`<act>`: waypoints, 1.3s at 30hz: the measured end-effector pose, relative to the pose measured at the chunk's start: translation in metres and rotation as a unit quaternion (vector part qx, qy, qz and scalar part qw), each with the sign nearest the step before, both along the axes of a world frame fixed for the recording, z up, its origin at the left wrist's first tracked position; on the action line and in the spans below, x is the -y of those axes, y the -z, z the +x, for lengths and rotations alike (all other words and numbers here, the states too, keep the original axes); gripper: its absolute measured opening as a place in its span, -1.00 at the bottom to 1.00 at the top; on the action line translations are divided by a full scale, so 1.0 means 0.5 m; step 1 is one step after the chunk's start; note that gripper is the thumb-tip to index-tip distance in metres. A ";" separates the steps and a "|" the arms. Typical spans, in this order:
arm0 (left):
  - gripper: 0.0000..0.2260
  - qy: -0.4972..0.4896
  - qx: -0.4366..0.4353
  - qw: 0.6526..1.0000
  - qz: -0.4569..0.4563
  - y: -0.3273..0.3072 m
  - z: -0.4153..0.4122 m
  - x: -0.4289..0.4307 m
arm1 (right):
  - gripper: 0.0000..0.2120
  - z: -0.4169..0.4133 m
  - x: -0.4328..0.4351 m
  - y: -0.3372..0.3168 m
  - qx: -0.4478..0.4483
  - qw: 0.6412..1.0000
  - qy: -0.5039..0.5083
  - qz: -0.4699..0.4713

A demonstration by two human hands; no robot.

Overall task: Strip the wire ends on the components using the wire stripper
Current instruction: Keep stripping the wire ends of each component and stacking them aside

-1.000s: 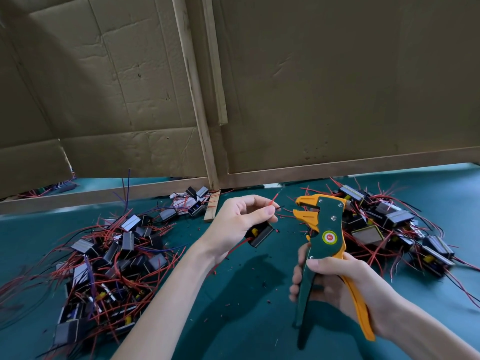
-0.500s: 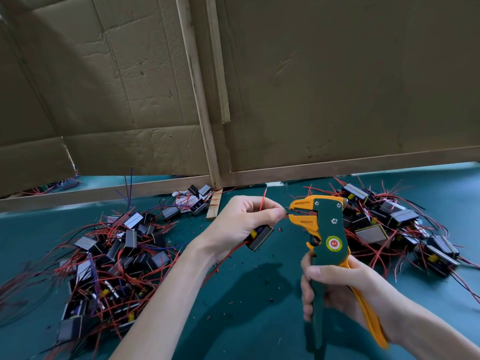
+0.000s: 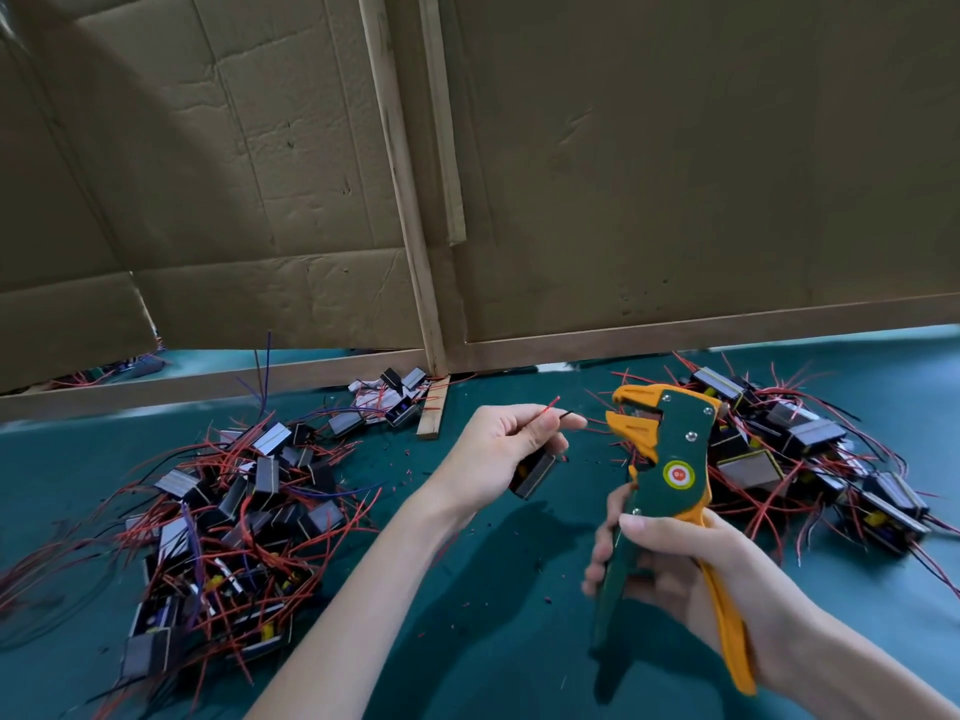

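Observation:
My left hand (image 3: 493,454) pinches a red wire and a black wire (image 3: 558,415) between thumb and fingers. Their small black component (image 3: 535,476) hangs under the palm. The wire tips point right, a short gap from the jaws of the wire stripper (image 3: 667,475). The stripper is green with orange jaws and an orange handle. My right hand (image 3: 680,574) grips its handles and holds it upright over the teal table (image 3: 493,615). The jaws stand open with nothing in them.
A large heap of black components with red wires (image 3: 218,522) lies at the left. Another heap (image 3: 810,459) lies behind the stripper at the right. Cardboard panels on wooden strips (image 3: 415,200) wall off the back. A small wooden block (image 3: 434,413) and insulation scraps lie on the table.
The stripper's jaws were at the wire half a second ago. Now they have opened and a gap lies between them and the wire tips. My left hand has shifted slightly left.

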State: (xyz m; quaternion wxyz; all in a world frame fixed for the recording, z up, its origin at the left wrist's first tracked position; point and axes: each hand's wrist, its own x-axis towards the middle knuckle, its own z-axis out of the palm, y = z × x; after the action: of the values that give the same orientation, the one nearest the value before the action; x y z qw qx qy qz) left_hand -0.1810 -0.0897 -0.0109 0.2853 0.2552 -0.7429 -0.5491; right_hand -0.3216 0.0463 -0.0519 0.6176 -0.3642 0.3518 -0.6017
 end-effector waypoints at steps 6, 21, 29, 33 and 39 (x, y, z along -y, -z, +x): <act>-0.82 -0.032 -0.011 0.993 -0.115 -0.009 0.004 0.005 | -0.64 -0.019 0.012 0.019 -0.018 1.000 -0.024 0.000; -0.81 -0.004 -0.045 0.988 -0.150 -0.049 0.017 -0.012 | -0.66 -0.017 0.002 0.006 -0.042 0.998 -0.050 -0.007; -0.87 0.018 -0.030 0.990 -0.134 -0.059 0.024 -0.013 | -0.66 -0.019 -0.001 0.005 -0.065 0.997 -0.043 0.001; -0.89 0.019 -0.003 0.984 -0.176 -0.073 0.037 -0.010 | -0.64 -0.009 -0.014 0.000 -0.105 0.994 -0.003 0.017; -0.94 -0.008 0.077 0.965 -0.249 -0.075 0.039 -0.014 | -0.58 0.015 -0.015 0.011 -0.182 0.978 0.104 0.002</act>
State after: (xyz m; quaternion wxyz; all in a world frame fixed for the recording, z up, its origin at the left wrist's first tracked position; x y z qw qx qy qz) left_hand -0.1617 -0.0828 0.0266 0.2863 0.2238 -0.8740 -0.3226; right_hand -0.3139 0.0538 -0.0576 0.4777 -0.4281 0.4957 -0.5856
